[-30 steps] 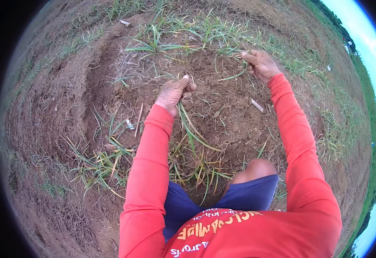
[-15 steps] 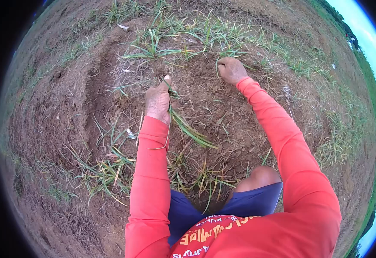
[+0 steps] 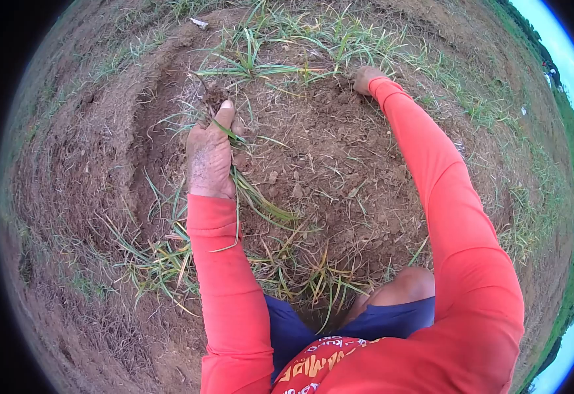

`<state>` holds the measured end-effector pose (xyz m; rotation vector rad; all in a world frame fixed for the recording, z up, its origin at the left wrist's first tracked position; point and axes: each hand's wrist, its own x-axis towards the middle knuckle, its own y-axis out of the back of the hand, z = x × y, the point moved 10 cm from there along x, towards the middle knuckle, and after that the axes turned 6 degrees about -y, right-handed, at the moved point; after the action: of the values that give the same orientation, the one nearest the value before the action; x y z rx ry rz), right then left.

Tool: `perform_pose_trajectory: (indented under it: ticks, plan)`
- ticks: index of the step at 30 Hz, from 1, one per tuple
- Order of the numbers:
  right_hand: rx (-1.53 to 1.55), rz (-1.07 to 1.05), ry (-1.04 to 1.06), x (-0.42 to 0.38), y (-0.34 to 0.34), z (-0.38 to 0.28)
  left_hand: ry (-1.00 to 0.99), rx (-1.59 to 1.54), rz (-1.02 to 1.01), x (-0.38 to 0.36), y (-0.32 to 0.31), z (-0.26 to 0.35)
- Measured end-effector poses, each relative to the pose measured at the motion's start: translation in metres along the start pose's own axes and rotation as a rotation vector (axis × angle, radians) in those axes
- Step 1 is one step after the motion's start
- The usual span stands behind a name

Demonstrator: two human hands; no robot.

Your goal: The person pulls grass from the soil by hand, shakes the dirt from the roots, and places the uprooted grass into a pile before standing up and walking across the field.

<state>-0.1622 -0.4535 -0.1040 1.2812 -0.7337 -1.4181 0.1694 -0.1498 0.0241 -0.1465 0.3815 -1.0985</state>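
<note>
My left hand [image 3: 212,150] is closed round a bunch of long green grass-like leaves [image 3: 261,205], which trail down to the right. Above the thumb, soil-covered roots [image 3: 213,97] stick out of the fist. Farther right and up, my right hand [image 3: 366,79] reaches down to loose brown soil [image 3: 336,98] at the edge of a row of green plants [image 3: 346,44]. Its fingers point into the soil and leaves and are mostly hidden, so what they hold, if anything, does not show.
A leafy plant [image 3: 249,64] grows between and above the hands. Clumps of grassy leaves [image 3: 169,262] lie at lower left, and others [image 3: 323,279] stand near my knees. A small pale scrap [image 3: 199,23] lies at the top left. My bare knee [image 3: 412,285] is at lower right.
My left hand has moved left with the bunch, and its soil-covered roots now show above the thumb. My right hand has shifted up and right, its fingers now more hidden.
</note>
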Motion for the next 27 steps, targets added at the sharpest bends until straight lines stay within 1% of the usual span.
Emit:
perform_pose_trajectory:
  ticks: [1,2,3,7,10,11,14,17,20,23,26,27]
  plan:
    - [0.102,0.030,-0.078,-0.026,0.017,0.005,0.007,0.014,0.032,-0.003,0.000,0.003]
    - [0.203,0.066,-0.157,-0.045,0.030,0.011,0.003,0.013,0.008,-0.002,-0.002,0.002]
    - [0.239,0.095,-0.192,-0.050,0.033,0.015,-0.005,0.011,-0.015,-0.001,-0.004,0.003]
    - [0.195,0.156,-0.222,-0.067,0.042,0.017,0.015,0.008,-0.020,-0.001,0.000,-0.002]
    - [0.127,0.158,-0.147,-0.072,0.049,0.017,0.014,0.003,0.005,0.003,0.008,0.000]
    - [0.149,0.191,-0.163,-0.077,0.050,0.021,-0.001,0.001,-0.017,0.003,0.007,0.002]
    - [0.133,0.177,-0.233,-0.089,0.070,0.027,0.016,0.002,-0.016,0.004,0.006,-0.002]
    - [0.151,0.155,-0.157,-0.078,0.063,0.045,-0.012,0.029,-0.016,0.011,0.007,-0.005]
    - [0.137,0.206,-0.144,-0.096,0.091,0.053,0.011,0.061,-0.068,0.013,0.002,-0.008]
    - [0.219,0.338,-0.098,-0.118,0.146,0.067,0.039,0.116,-0.099,0.016,-0.001,-0.016]
    - [0.289,0.453,0.020,-0.142,0.206,0.075,0.035,0.098,-0.124,0.014,-0.010,-0.015]
    - [0.348,0.464,0.034,-0.149,0.212,0.075,0.045,0.129,-0.076,0.012,-0.008,-0.014]
